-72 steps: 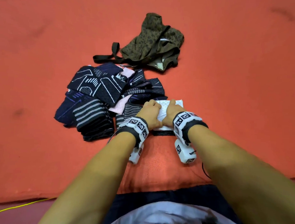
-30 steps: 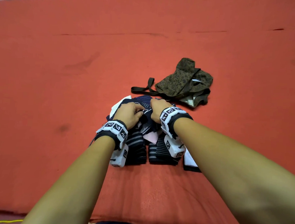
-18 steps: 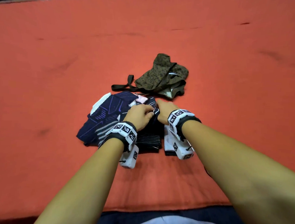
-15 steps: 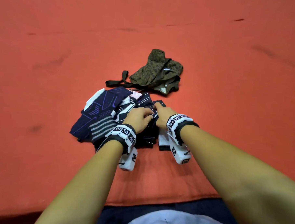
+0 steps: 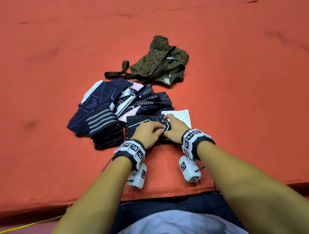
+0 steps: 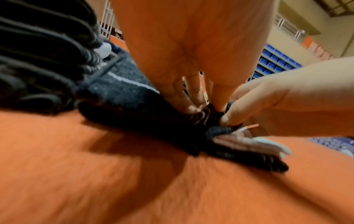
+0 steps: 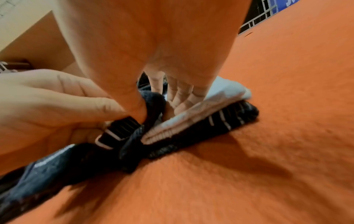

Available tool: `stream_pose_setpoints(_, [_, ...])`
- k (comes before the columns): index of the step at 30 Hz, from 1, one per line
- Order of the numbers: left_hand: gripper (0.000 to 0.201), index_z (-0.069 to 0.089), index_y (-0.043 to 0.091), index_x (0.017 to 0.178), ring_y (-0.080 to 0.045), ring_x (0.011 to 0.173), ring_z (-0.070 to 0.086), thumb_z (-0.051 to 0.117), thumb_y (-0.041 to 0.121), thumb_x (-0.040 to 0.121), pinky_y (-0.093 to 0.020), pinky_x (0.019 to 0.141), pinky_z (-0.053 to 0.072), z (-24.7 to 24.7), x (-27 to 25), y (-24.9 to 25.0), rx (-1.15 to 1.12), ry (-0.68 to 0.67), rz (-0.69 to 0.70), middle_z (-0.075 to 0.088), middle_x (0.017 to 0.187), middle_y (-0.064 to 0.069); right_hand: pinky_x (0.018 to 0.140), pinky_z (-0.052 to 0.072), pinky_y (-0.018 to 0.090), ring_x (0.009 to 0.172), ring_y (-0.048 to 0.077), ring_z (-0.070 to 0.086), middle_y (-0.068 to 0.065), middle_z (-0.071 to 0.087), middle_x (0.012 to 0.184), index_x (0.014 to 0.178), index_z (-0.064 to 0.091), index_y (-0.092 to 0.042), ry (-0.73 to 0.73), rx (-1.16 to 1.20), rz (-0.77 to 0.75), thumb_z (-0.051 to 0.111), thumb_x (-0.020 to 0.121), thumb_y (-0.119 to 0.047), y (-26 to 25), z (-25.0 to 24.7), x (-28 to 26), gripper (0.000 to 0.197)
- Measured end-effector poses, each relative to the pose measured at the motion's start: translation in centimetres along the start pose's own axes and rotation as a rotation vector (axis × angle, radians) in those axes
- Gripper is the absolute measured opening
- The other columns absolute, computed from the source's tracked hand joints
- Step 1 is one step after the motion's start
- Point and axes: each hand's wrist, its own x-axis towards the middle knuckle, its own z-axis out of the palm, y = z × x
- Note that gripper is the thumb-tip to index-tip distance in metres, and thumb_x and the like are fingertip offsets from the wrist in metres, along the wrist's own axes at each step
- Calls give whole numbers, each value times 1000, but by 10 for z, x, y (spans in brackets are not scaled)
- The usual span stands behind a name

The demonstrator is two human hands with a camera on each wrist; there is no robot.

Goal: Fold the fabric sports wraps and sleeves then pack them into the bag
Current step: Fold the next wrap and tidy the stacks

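1. Hands meet on one dark knit sleeve (image 5: 141, 123) with thin white lines, lying flat near the front edge of the orange mat (image 5: 239, 103).
2. The left hand (image 5: 146, 133) curls its fingers and pinches a fold of the sleeve between thumb and finger.
3. The right hand (image 5: 174, 128) pinches the same fold with its thumb, right beside the left thumb, and its other fingers lie on the cloth.
4. A white quilted cloth (image 5: 183, 116) sticks out from under the right hand.
5. A soft pile of navy, striped and pink wraps (image 5: 106, 113) sits just left of the sleeve, touching it.
6. The floppy green spotted bag (image 5: 159, 62), with a dark strap, lies behind the pile, farther from the front edge.
7. The mat looks fuzzy, like felt.
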Motion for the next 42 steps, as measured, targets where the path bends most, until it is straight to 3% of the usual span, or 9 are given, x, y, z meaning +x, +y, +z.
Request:
stream_pose_setpoints(5, [15,71,28,102,-12,80,62,68,32,88,-35,85,53,0,-3,2,-100,19,-42,68,85,8,81,45,30,105,30,62,11,65,117,137,40,-19,37,-33,12,62,87,-14,4,3,-7,55])
stream_pose_setpoints(8, [17,71,26,104,-12,78,62,68,30,87,-35,86,52,-17,2,-5,-73,86,-63,65,91,5,79,51,32,97,28,65,8,67,112,132,41,-18,80,-14,57,59,85,-10,6,0,-6,50])
stream_pose_setpoints(16, [47,60,20,127,-27,123,46,72,20,82,-34,111,36,-31,7,-24,64,86,-177,46,126,-8,82,50,38,101,30,58,9,59,118,120,49,-13,303,-48,154,55,80,-2,10,-14,-4,41])
stream_pose_setpoints(20, [38,69,23,115,-24,118,48,68,8,80,-27,105,33,-29,12,-16,116,23,-83,53,119,-5,80,46,36,103,28,56,4,58,116,112,50,-18,364,-110,105,54,78,0,9,-19,0,38])
stream_pose_setpoints(25, [34,72,25,113,-25,106,58,62,10,83,-38,98,47,-20,19,2,119,-64,-7,60,112,-2,71,44,34,95,31,59,12,61,109,113,52,-8,180,-133,204,63,85,-28,9,-8,7,36])
stream_pose_setpoints(29, [39,67,28,121,-27,114,50,68,23,82,-41,103,41,-10,24,-1,199,-135,-10,60,118,0,65,37,31,79,32,51,17,62,97,90,52,-9,158,-158,243,50,85,-10,11,-13,9,4])
stream_pose_setpoints(31, [43,64,28,125,-27,117,47,69,24,82,-42,104,40,-9,25,-3,206,-147,-22,59,122,0,66,37,31,79,31,51,17,62,92,90,55,-12,222,-47,221,49,86,-7,11,-16,10,9])
stream_pose_setpoints(37, [48,61,27,118,-29,111,53,65,28,71,-45,99,43,-7,25,-4,156,-121,-8,60,116,1,77,58,41,76,32,71,7,74,81,90,61,-19,235,246,207,43,72,-43,14,-5,16,35])
stream_pose_setpoints(42, [42,61,22,119,-28,112,47,71,19,78,-41,101,40,-7,26,-8,102,-90,-23,58,117,-1,53,52,16,48,9,67,1,71,62,95,68,-15,348,397,192,47,93,-20,11,-14,10,22])
